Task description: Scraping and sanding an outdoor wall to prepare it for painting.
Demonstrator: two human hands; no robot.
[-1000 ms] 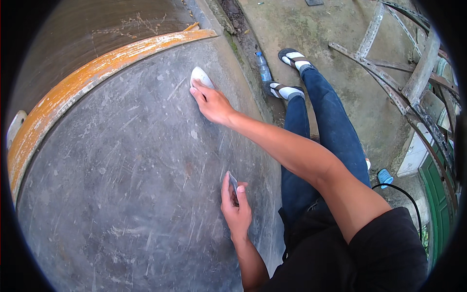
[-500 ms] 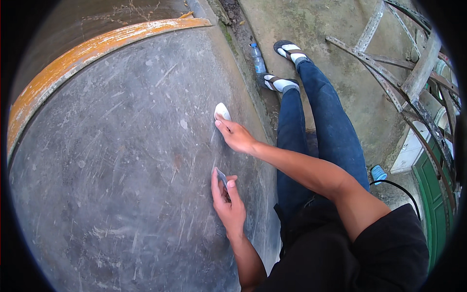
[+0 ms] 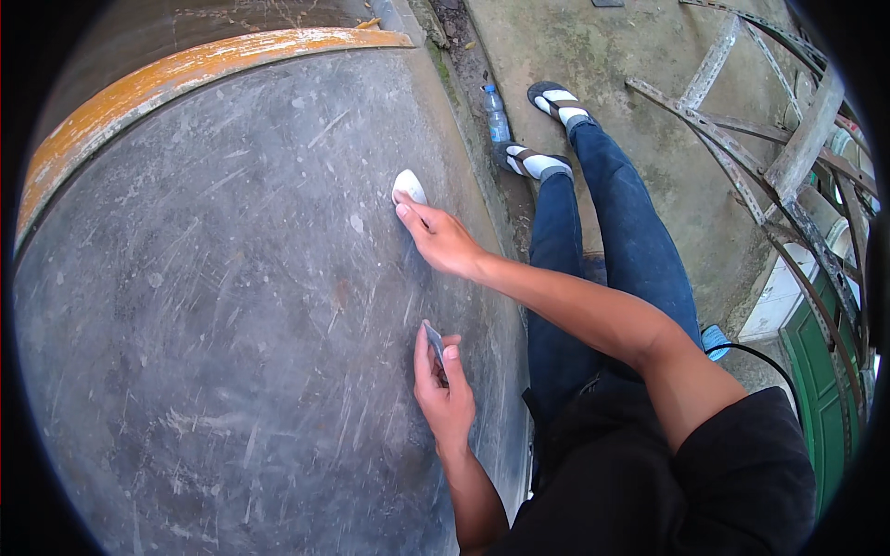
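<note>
My right hand [image 3: 430,232] is closed on a white, rounded flat piece [image 3: 409,183], pressed against a scratched grey concrete-like surface [image 3: 232,278]. Lower down, my left hand [image 3: 442,389] grips a small, thin dark-grey flat piece [image 3: 434,342] between thumb and fingers, held at the same surface. Pale scratches and specks mark the grey surface around both hands.
A worn orange curved edge [image 3: 213,60] borders the grey surface. My jeans-clad legs extend over a concrete floor [image 3: 649,65], beside a plastic bottle [image 3: 494,113]. At right are old metal frames [image 3: 788,167], a blue ribbed object [image 3: 714,341], a black hose and a green door [image 3: 811,398].
My right hand with the white piece came down toward me from higher up, then moved slightly back up and left. My left hand shifted only slightly, still holding the grey piece.
</note>
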